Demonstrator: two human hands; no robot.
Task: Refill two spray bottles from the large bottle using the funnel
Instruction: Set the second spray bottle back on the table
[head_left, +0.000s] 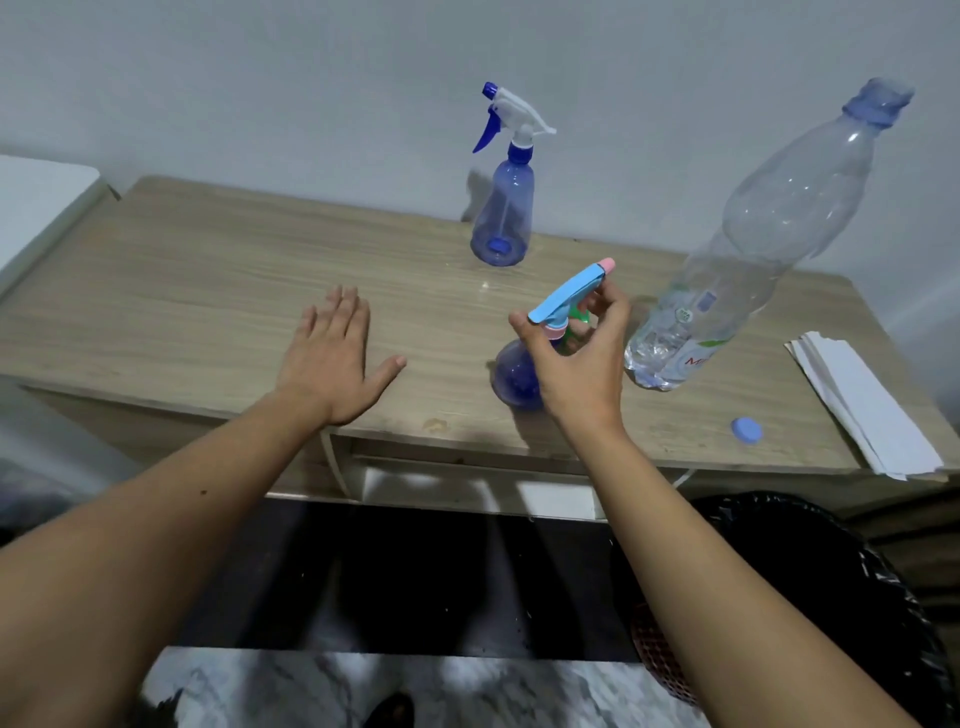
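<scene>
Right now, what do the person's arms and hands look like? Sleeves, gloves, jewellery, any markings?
Both arms are bare from the frame edge to the wrist: no sleeves in view. The left hand and right hand wear no gloves, and no rings, watch or wristbands show. One small dark spot sits on the left forearm. Nails look short and unpainted, though the picture is too soft to be sure.

Single head view, forward and down, close over table

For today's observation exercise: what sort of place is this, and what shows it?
Probably a room in a home: a small wood-grain table against a plain wall, a marble-look tiled floor, and a bin lined with a black bag.
</scene>
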